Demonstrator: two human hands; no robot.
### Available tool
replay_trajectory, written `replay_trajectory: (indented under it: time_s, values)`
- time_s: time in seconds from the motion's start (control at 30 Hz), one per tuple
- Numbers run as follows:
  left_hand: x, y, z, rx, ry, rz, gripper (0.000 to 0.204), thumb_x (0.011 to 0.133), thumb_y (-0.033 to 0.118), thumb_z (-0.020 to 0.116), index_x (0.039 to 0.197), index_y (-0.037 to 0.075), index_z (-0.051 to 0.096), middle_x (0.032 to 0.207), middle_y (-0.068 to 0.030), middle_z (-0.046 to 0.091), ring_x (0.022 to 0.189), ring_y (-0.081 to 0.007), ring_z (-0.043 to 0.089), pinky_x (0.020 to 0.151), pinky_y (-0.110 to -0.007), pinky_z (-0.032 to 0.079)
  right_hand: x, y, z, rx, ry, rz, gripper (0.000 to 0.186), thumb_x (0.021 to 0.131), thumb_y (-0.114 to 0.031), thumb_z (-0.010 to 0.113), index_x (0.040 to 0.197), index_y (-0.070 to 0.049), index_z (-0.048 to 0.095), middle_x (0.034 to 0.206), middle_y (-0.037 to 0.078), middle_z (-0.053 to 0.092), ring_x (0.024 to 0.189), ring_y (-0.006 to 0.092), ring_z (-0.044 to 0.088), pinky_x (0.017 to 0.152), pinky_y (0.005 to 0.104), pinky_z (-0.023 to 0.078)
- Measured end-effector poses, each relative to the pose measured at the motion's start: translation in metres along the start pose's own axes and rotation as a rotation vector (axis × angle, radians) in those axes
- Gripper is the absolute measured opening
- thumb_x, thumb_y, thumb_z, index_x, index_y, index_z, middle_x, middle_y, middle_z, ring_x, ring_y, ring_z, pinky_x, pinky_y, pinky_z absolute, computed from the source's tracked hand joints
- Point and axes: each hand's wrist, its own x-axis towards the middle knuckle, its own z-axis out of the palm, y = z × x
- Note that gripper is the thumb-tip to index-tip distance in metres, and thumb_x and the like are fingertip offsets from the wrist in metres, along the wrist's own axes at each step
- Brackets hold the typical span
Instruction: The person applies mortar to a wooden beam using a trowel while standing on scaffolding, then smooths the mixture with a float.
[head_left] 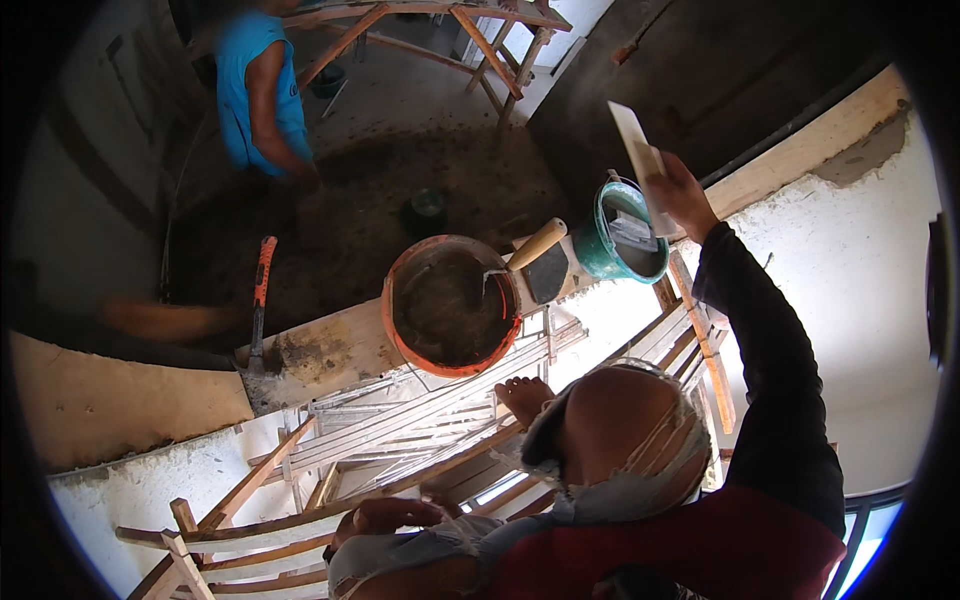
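Observation:
My right hand (683, 195) grips a plastering float (632, 142) with a long pale flat face, raised over a green bucket (590, 255). Inside that bucket is a grey flat-faced tool (632, 232), partly hidden by the rim. My left hand (392, 515) lies by my knee, fingers loosely stretched, with nothing seen in it. On the ledge ahead stands an orange-rimmed bucket (393, 325) of wet grey mortar (450, 300). A trowel with a wooden handle (538, 245) leans in the mortar. Between the two buckets lies a dark flat piece (546, 275).
A tool with an orange handle (263, 275) stands on the ledge (330, 350) at left. Below are wooden scaffold planks (400, 430) and my bare foot (524, 398). Beyond the ledge, a person in blue (262, 95) stands near a wooden trestle (480, 50) and a dark green bucket (424, 212).

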Motion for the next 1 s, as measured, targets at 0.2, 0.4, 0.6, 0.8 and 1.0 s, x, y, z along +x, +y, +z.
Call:
replay_trajectory:
  time_s: [0.2,0.4,0.6,0.8,1.0]
  values:
    - [-0.014,-0.026,-0.001,-0.014,0.308,-0.027,0.085,0.090,0.063,0.053,0.141,-0.005,0.043,0.126,-0.0262,0.060,0.123,-0.0394,0.055,0.108,-0.055,0.037,0.017,0.186,-0.043,-0.502,0.069,0.162,0.047,0.084,-0.026,0.061,0.122,0.000,0.055,0.117,0.029,0.062,0.111,0.0429,0.061,0.093,0.0468,0.049]
    - [0.000,-0.027,0.016,0.054,0.478,-0.063,0.084,0.090,0.062,0.054,0.140,-0.004,0.043,0.125,-0.0255,0.060,0.123,-0.0391,0.056,0.109,-0.055,0.036,0.019,0.264,-0.025,-0.538,0.052,0.362,0.044,0.083,-0.028,0.064,0.116,0.000,0.057,0.111,0.029,0.065,0.109,0.0435,0.062,0.094,0.0463,0.049]
    - [0.014,-0.016,0.033,0.131,0.577,-0.125,0.083,0.090,0.062,0.054,0.140,-0.004,0.043,0.125,-0.0248,0.061,0.122,-0.0388,0.056,0.109,-0.056,0.035,0.032,0.314,-0.009,-0.544,0.050,0.301,0.041,0.082,-0.024,0.067,0.113,0.001,0.057,0.111,0.029,0.064,0.107,0.0435,0.062,0.091,0.0481,0.049]
    - [0.010,0.005,0.045,0.235,0.617,-0.199,0.082,0.090,0.061,0.055,0.140,-0.003,0.044,0.125,-0.0240,0.061,0.122,-0.0385,0.056,0.109,-0.057,0.034,0.034,0.325,-0.004,-0.290,0.219,0.276,0.031,0.079,-0.014,0.071,0.104,-0.001,0.056,0.095,0.026,0.065,0.092,0.0409,0.065,0.082,0.0465,0.051]
    - [0.047,0.076,0.076,0.617,0.711,-0.445,0.089,0.086,0.067,0.056,0.143,0.000,0.043,0.119,-0.0169,0.065,0.122,-0.0283,0.055,0.111,-0.054,0.030,0.016,0.251,-0.019,-0.483,0.129,-0.054,0.031,0.072,-0.003,0.065,0.103,-0.004,0.063,0.104,0.019,0.064,0.103,0.0412,0.061,0.088,0.0476,0.049]
